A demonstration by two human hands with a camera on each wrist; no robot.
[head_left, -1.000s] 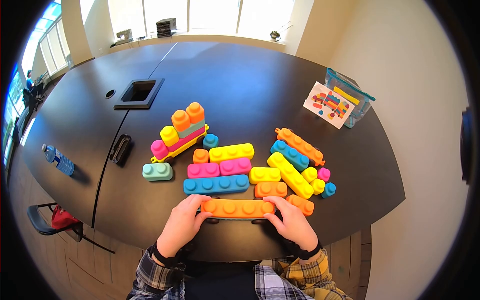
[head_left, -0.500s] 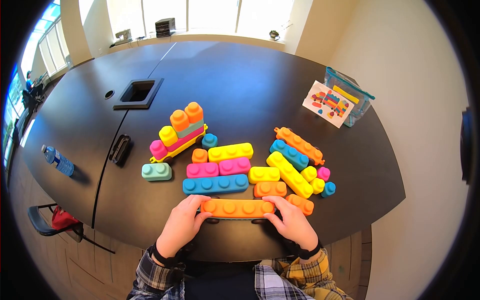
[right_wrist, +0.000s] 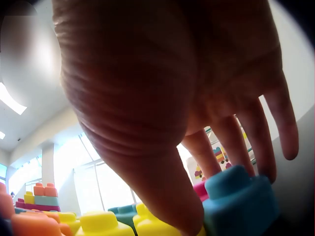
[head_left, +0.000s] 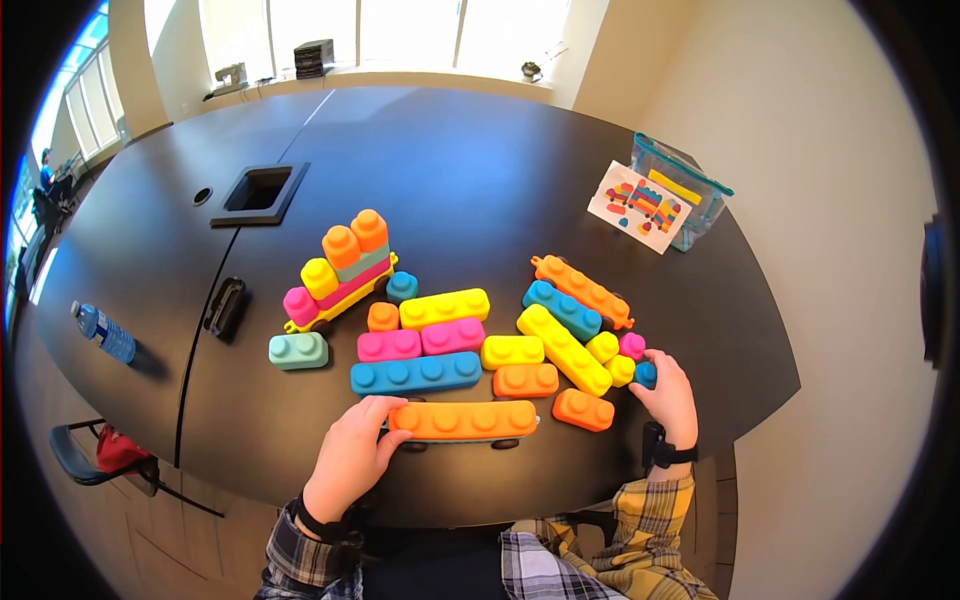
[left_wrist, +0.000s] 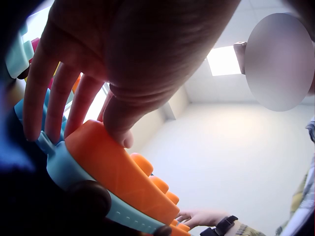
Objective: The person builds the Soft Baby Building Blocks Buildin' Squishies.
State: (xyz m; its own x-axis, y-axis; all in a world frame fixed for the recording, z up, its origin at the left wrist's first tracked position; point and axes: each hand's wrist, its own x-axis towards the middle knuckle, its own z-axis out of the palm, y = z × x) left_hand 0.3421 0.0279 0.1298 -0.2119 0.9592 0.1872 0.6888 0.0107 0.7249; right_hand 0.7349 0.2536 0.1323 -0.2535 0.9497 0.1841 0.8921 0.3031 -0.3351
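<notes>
In the head view my left hand (head_left: 348, 455) holds the left end of a long orange four-stud block (head_left: 462, 420), thumb in front and fingers behind. This block sits on a light blue wheeled base (left_wrist: 74, 169) with dark wheels, plain in the left wrist view. My right hand (head_left: 668, 400) is at the right edge of the block group, thumb and fingers on either side of a small blue one-stud block (right_wrist: 241, 201). Beside that block are small yellow blocks (head_left: 620, 371) and a pink block (head_left: 632, 346). An orange two-stud block (head_left: 583, 411) lies between the hands.
Behind stand a yellow wheeled car (head_left: 345, 300) stacked with blocks and an orange wheeled car (head_left: 583, 290). Several loose blocks lie between, including a long blue block (head_left: 415, 374). A picture card (head_left: 640, 207) leans on a clear bag (head_left: 707, 205). A water bottle (head_left: 103, 332) is at left.
My right hand has left the right end of the orange block and moved right to the small blue block. The left hand stays on the orange block. The head view has shifted slightly.
</notes>
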